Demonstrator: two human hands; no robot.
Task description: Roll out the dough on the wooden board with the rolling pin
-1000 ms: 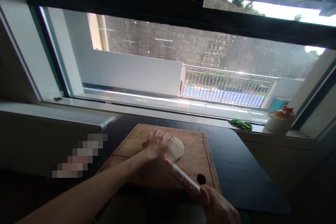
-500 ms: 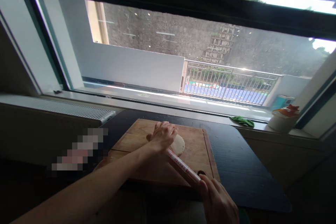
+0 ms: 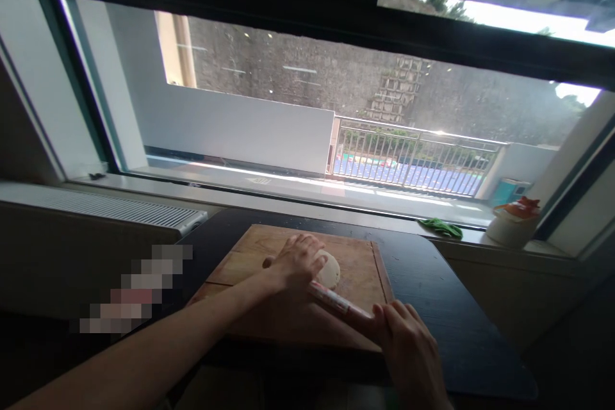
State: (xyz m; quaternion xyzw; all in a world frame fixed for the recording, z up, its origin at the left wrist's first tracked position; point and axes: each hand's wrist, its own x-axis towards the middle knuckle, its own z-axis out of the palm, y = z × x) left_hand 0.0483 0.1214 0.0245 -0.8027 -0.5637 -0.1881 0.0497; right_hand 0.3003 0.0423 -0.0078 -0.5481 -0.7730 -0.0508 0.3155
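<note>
Rolling stage: left hand (image 3: 295, 262) and right hand (image 3: 408, 349) lie open-palmed on the rolling pin (image 3: 339, 302) across the dough (image 3: 330, 269); next, even pressure outward over the cutting board (image 3: 360, 262).

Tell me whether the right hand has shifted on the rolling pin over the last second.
Yes. The right hand has slid away from the near edge toward the right edge of the cutting board, swinging the rolling pin flatter.
</note>
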